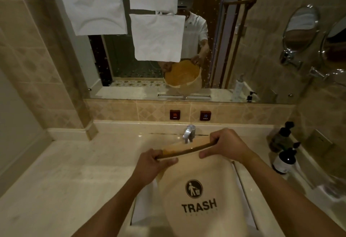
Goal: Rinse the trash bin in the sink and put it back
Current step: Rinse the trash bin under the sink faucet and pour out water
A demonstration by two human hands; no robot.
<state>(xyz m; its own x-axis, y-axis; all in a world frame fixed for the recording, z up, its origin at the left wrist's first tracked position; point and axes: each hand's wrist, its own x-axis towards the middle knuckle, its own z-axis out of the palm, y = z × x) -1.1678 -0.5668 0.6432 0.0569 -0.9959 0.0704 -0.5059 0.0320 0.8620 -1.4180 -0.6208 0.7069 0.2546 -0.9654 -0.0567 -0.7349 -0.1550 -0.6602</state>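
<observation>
A cream trash bin (202, 186) with a black "TRASH" label is held tilted over the white sink (144, 210), its mouth facing away from me toward the chrome faucet (189, 132). My left hand (152, 163) grips the left part of its dark rim. On the right part of the rim, my right hand (227, 145) is closed. The faucet spout sits just beyond the rim. I cannot tell whether water is running. The wall mirror reflects the bin's orange-brown inside.
A beige marble counter (71, 176) surrounds the sink. Two dark pump bottles (284, 160) stand at the right. Hot and cold tags (175, 114) sit on the tiled backsplash. Paper sheets (157, 38) are stuck on the mirror. A round shaving mirror (299, 28) projects from the right wall.
</observation>
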